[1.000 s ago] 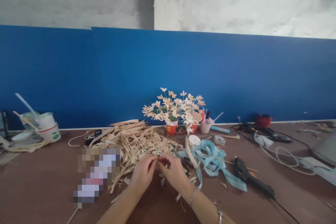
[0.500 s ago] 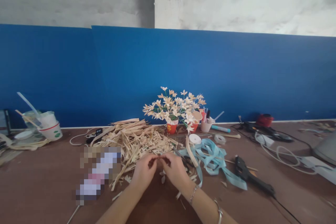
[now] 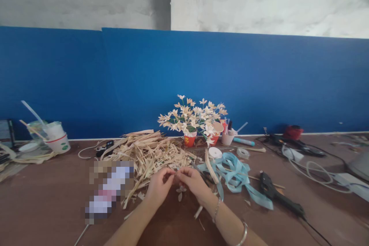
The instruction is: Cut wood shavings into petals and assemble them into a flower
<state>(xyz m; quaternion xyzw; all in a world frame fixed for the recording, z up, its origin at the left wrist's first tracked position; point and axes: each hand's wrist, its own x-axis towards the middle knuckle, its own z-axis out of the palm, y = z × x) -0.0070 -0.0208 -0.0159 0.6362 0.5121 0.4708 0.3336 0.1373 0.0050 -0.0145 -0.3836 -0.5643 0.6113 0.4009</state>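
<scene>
While left hand [image 3: 159, 187] meets right [image 3: 193, 185], pale petal [image 3: 180, 197] below; long axis down-frame

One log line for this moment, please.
left hand: pinched | right hand: pinched, beside left | grip contents: unclear | below: pale petals, held or loose unclear | beyond: dry strips | right side: blue ribbon, glue gun

We see a brown table [image 3: 43, 196] in front of us. On it we have a heap of dry, pale strips [image 3: 155, 150], with 2 red cups [image 3: 189, 141] near the back edge. Right of the heap lie a tangled light-blue ribbon [image 3: 236, 187], a white spool [image 3: 215, 153] and a roll of clear tape [image 3: 243, 157]. Further right we find a black glue gun [image 3: 285, 201] with its cord, and near the left end a white tub [image 3: 59, 146].
</scene>
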